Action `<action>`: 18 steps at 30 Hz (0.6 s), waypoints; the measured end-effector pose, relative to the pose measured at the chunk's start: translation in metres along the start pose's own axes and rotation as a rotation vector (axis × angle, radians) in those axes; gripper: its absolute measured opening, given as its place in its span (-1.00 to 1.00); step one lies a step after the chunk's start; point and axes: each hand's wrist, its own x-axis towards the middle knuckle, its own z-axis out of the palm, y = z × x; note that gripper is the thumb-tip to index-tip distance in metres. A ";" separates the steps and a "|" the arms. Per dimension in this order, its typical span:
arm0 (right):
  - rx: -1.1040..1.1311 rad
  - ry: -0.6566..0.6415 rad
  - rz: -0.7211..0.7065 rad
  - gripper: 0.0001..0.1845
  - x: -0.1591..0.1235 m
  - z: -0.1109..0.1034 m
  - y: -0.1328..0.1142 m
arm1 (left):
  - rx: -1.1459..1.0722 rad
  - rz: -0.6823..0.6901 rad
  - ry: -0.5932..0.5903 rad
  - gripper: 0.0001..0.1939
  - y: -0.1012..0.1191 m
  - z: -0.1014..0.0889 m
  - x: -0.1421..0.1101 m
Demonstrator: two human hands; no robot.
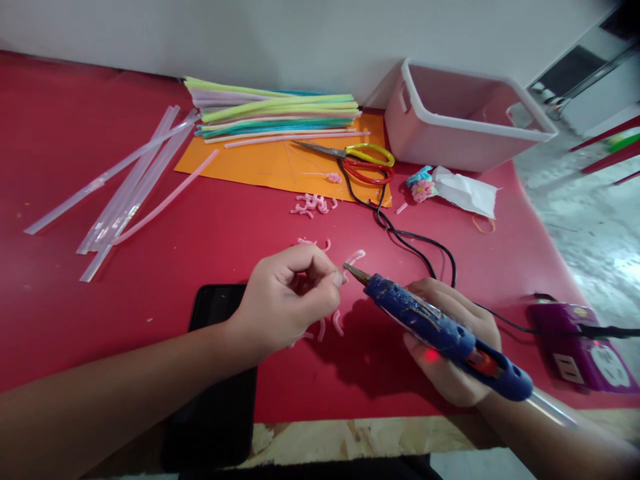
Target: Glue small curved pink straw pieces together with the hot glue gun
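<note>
My right hand is wrapped around a blue glue gun, its metal nozzle pointing up and to the left. A clear glue stick juts from its back end. Close to the nozzle tip, my left hand pinches a short piece of pink pipe cleaner, partly hidden by the fingers and nozzle. Cut, curved pink pipe cleaner pieces lie on the red table below and behind my left hand. A further small heap of pink pieces sits beyond it.
A pipe cleaner bundle and scissors rest on orange paper. Glue sticks lie left, a black phone under my left forearm. At right are a pink bin, a purple power strip and a black cord.
</note>
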 end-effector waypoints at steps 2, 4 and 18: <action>-0.018 0.013 -0.001 -0.83 0.000 0.000 0.000 | 0.000 0.000 -0.007 -0.80 0.000 0.000 0.000; -0.034 0.041 -0.017 -0.81 -0.001 0.000 0.002 | 0.002 0.007 -0.011 -0.81 0.000 0.000 0.000; -0.004 0.031 0.004 -0.84 0.000 0.001 0.002 | -0.021 -0.042 -0.039 -0.84 0.000 -0.001 -0.001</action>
